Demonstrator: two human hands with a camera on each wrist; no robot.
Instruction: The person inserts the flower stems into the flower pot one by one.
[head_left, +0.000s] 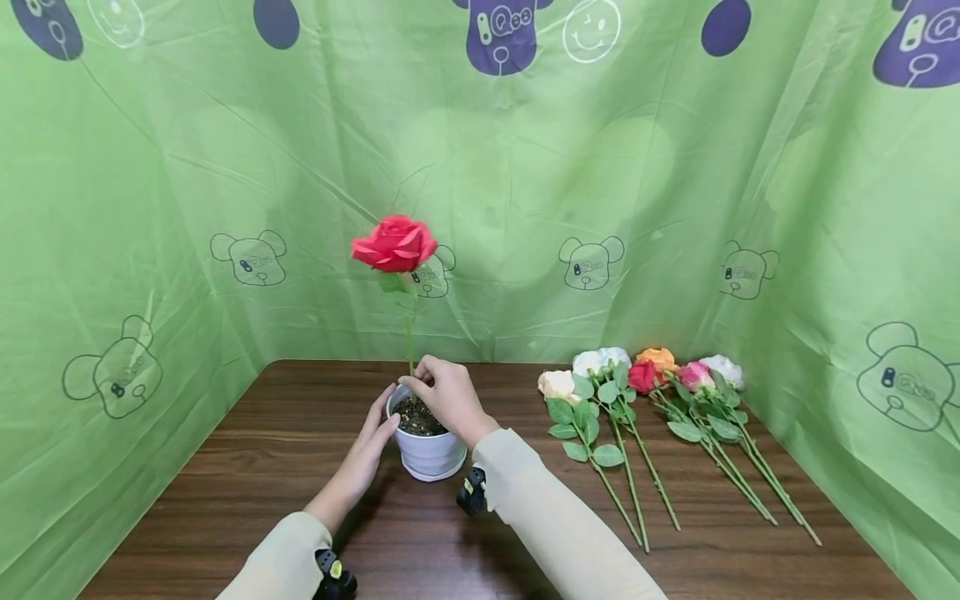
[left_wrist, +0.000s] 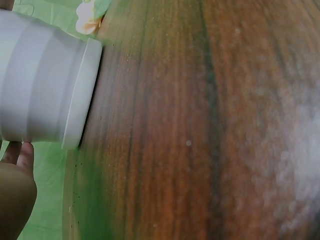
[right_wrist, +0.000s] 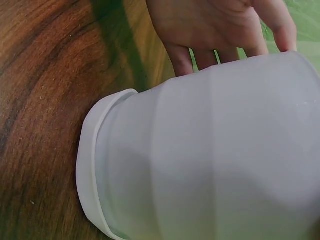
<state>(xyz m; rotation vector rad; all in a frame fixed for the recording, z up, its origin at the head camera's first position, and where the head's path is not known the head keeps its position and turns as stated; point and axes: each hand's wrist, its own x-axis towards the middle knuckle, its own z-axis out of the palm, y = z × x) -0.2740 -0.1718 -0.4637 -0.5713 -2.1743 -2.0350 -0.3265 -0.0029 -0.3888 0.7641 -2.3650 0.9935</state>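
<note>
A red rose (head_left: 394, 244) with a long green stem stands upright in a white flower pot (head_left: 431, 455) filled with dark soil (head_left: 417, 417). Low on the stem, just above the soil, my right hand (head_left: 450, 396) pinches it between thumb and fingers. My left hand (head_left: 362, 454) rests against the pot's left side, its thumb near the rim. The right wrist view shows that left hand (right_wrist: 210, 30) with fairly straight fingers touching the pot wall (right_wrist: 200, 150). In the left wrist view the pot (left_wrist: 40, 75) sits on its saucer (left_wrist: 82, 95), and the rose is out of sight.
Right of the pot, several cut roses lie on the brown wooden table (head_left: 300, 417): a cream rose (head_left: 559, 385), white roses (head_left: 600, 362), an orange rose (head_left: 657, 359) and a pink rose (head_left: 695, 376) among them. A green printed curtain (head_left: 495, 183) encloses the table.
</note>
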